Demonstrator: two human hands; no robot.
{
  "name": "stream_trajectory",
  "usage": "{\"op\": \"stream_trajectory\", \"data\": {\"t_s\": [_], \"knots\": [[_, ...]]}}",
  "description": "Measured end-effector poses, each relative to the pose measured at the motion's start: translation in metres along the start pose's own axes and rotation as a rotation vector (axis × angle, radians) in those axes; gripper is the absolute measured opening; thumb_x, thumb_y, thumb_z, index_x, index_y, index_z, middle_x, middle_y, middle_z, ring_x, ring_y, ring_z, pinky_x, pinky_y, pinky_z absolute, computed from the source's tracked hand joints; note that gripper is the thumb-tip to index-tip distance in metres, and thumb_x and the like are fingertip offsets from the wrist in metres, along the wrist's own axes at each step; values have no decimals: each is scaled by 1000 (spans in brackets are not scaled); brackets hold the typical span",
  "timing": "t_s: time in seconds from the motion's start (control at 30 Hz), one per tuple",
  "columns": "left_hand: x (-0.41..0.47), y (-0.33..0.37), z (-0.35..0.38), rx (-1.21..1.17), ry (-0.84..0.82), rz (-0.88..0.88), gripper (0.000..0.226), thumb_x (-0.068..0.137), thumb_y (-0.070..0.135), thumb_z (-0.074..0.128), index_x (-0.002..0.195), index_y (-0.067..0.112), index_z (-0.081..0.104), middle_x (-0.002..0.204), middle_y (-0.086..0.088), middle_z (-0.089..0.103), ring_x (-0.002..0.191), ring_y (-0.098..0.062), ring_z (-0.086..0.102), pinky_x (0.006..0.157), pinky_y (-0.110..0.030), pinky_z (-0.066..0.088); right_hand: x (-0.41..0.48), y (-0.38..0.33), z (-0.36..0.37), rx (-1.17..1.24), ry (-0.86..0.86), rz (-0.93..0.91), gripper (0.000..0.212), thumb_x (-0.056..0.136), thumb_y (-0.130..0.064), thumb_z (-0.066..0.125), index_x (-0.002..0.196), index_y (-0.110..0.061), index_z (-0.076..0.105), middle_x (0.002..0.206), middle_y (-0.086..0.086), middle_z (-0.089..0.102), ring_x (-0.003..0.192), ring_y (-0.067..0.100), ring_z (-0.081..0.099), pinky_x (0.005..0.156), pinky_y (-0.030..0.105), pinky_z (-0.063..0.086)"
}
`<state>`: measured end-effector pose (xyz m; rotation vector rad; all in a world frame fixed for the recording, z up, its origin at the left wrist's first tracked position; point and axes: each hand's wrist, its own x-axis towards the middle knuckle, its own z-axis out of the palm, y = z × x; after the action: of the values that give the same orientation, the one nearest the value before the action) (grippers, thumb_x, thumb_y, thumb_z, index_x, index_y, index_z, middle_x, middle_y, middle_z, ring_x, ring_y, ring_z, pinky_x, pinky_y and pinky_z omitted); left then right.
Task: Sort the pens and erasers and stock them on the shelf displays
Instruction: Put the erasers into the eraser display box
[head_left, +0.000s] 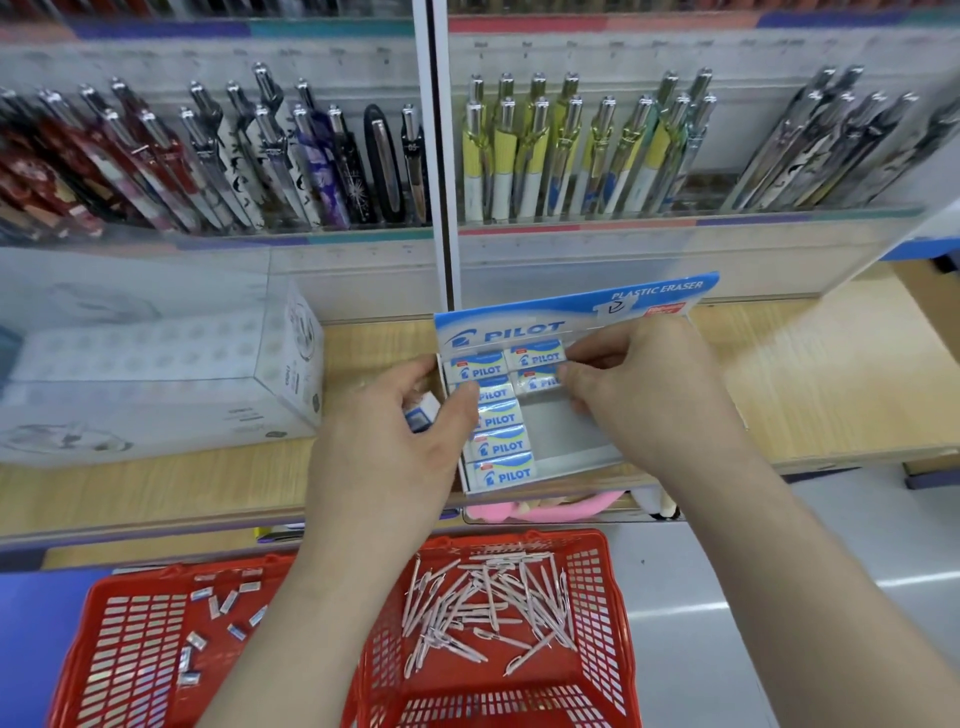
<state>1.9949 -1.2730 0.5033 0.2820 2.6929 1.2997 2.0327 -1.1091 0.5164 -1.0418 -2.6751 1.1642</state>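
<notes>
A blue-and-white Pilot eraser display box (576, 312) stands on the wooden shelf, with a full left column of wrapped erasers (498, 447) and two in the right column. My right hand (639, 384) pinches the lower right-column eraser (537, 382) inside the box. My left hand (395, 436) rests at the box's left wall and holds a spare eraser (420, 413) in its palm. Below, a red basket (130, 587) holds several loose erasers (223, 618), and a second red basket (608, 571) holds a heap of pale pink pens (483, 608).
Rows of upright pens (566, 156) fill the acrylic displays above the shelf. A clear plastic box (156, 374) sits left of the eraser box. Bare wooden shelf (810, 374) lies to the right. Pink items (571, 506) show under the shelf edge.
</notes>
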Motion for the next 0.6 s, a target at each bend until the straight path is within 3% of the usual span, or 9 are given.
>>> {"op": "stream_trajectory", "data": {"t_s": [0.1,0.2,0.27,0.33,0.43,0.53,0.6], "knots": [[-3,3,-7,-15,168,-7,15,83,45,60,75,32,62,55,22,57,58,10,53,51,-6,36,-10,-2,-10,-24,102,-150,17,87,-13,59,96,-18,72,82,-3,72,85,23,67,80,41,54],[-10,17,-12,-193,208,-56,34,83,53,60,68,22,61,51,8,55,45,-10,50,47,-22,41,-36,-7,-21,396,-44,-161,19,85,-5,64,88,-21,73,70,-7,69,64,14,67,65,34,58],[-16,36,-12,-482,110,-162,34,86,47,59,72,17,61,50,5,54,44,-12,52,41,-24,41,-58,-12,-20,636,-247,-126,17,83,-9,70,90,-23,73,75,-2,69,63,17,67,59,33,58],[-23,51,-9,-740,-42,-260,28,90,38,54,74,17,62,53,7,57,46,-8,55,42,-22,43,-73,-12,-13,674,-312,-156,24,77,-19,77,98,-28,73,84,-2,66,69,21,67,67,41,59],[-30,58,-8,-1000,-207,-331,23,88,31,53,84,13,66,60,-1,63,53,-12,63,47,-24,49,-81,-6,-4,665,-202,-162,35,69,-27,79,103,-35,72,89,-5,63,69,16,64,70,37,58],[-35,55,-6,-1068,-297,-329,26,83,30,55,98,13,67,78,-9,69,72,-22,68,67,-35,57,-83,-1,-8,610,-153,-212,35,69,-26,79,102,-34,72,91,-7,63,71,12,62,67,24,54],[-40,56,-5,-1075,-299,-323,29,81,28,57,104,12,66,82,-12,69,79,-28,67,74,-39,57,-83,1,-12,593,-163,-230,34,67,-26,78,100,-32,72,92,-7,64,73,12,62,65,23,53]]}}
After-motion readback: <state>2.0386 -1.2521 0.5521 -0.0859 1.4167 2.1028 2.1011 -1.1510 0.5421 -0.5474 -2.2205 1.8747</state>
